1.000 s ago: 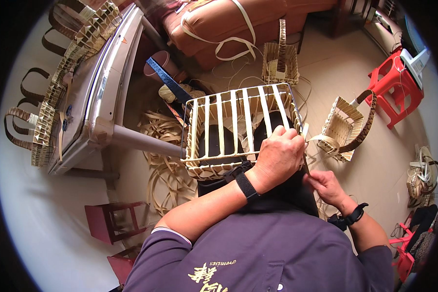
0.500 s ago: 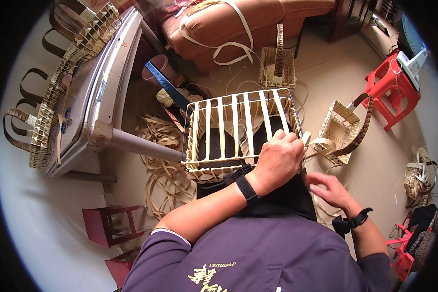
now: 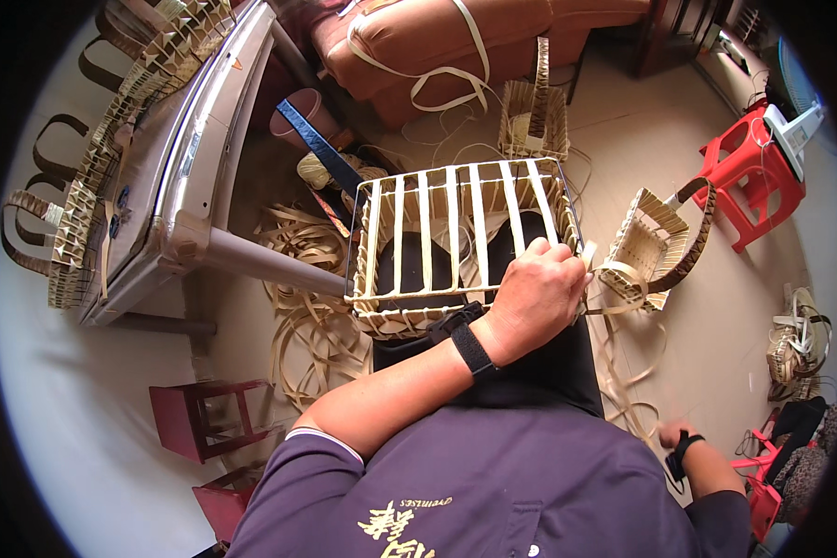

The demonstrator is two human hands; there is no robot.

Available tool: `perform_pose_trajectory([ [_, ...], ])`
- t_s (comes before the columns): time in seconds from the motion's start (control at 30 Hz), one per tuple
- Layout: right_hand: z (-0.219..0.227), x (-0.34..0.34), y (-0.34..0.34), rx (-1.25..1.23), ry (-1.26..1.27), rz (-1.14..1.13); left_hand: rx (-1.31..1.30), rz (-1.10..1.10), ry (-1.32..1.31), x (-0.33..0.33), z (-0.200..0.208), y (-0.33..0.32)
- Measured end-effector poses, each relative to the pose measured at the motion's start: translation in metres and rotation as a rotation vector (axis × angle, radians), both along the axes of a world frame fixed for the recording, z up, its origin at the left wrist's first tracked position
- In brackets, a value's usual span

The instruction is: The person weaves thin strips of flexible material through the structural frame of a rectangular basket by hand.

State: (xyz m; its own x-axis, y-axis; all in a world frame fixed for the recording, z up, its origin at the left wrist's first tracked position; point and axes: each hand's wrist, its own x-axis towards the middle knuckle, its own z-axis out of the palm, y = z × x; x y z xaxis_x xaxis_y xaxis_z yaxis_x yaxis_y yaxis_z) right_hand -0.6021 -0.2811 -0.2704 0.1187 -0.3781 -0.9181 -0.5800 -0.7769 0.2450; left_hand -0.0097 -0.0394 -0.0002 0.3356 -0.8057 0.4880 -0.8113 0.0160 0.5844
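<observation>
Since half a second ago, the right hand [image 3: 671, 435] has dropped away from the frame [image 3: 462, 244] and now sits low at the person's right side, near the picture's lower edge, well apart from the work. Its fingers are mostly hidden behind the wrist and the black band, too small to read, so whether they are spread or curled cannot be told. From the head camera, the left hand [image 3: 537, 298] rests on the frame's near right corner, fingers curled narrow over the rim and gripping it together with a pale strip [image 3: 614, 279] that loops out to the right; the fingertips are tucked under and out of sight. This wire frame, woven partway up with pale strips and crossed by flat slats on top, lies on the person's lap, over dark trousers that show through the slats. Its far wall and lower weave are partly hidden by the slats and the hand. Loose strips [image 3: 312, 325] pile on the floor to its left. A small basket [image 3: 656, 244] with a brown handle lies just right of the frame, and a red stool [image 3: 749, 177] stands further off.
</observation>
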Motion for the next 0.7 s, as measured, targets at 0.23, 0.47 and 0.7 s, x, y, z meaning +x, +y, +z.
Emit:
perform_pose_trajectory([
  [0.23, 0.096, 0.237, 0.048, 0.314, -0.904, -0.152, 0.07, 0.04, -0.034, 0.001, 0.003, 0.006],
  [0.47, 0.229, 0.416, 0.123, 0.563, -1.496, -0.353, 0.059, 0.042, -0.029, 0.006, 0.0, 0.007],
  [0.7, 0.016, 0.175, 0.005, -0.058, -0.633, 0.017, 0.016, 0.026, -0.029, -0.003, 0.005, 0.0],
])
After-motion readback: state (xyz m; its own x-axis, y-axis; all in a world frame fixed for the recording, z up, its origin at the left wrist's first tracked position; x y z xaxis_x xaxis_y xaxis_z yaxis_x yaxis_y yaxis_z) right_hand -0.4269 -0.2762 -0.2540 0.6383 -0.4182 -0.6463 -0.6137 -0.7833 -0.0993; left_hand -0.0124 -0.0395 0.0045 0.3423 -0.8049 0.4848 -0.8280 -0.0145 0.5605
